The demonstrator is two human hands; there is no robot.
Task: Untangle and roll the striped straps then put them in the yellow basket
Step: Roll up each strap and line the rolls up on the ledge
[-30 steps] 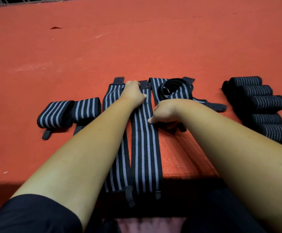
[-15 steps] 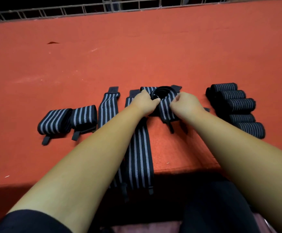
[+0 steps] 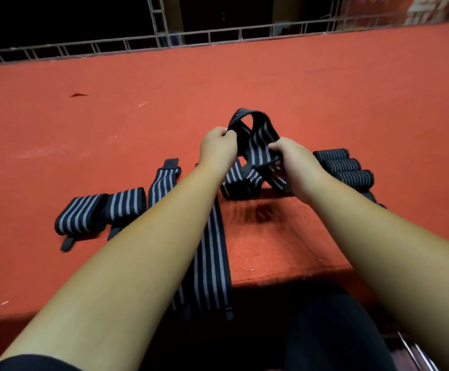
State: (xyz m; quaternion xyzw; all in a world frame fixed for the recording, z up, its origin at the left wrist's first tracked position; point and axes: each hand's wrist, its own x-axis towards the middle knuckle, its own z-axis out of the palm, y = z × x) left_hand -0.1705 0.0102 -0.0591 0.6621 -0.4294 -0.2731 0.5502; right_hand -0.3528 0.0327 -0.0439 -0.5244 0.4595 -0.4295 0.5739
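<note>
The red bench (image 3: 271,84) carries striped straps. Left of the left hand (image 3: 218,148) lie two folded bundles (image 3: 81,215), touching, then a flat strap (image 3: 163,183). Nearer than that hand, a long strap (image 3: 212,263) runs flat and hangs over the near edge. Just right of the right hand (image 3: 295,162) sits a row of rolls (image 3: 346,170). The held strap (image 3: 258,140) droops between the hands (touching the bench or not, unclear).

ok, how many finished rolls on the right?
4 in a row beside the right hand: far roll, second, third, fourth mostly behind the forearm. More may be hidden.
</note>
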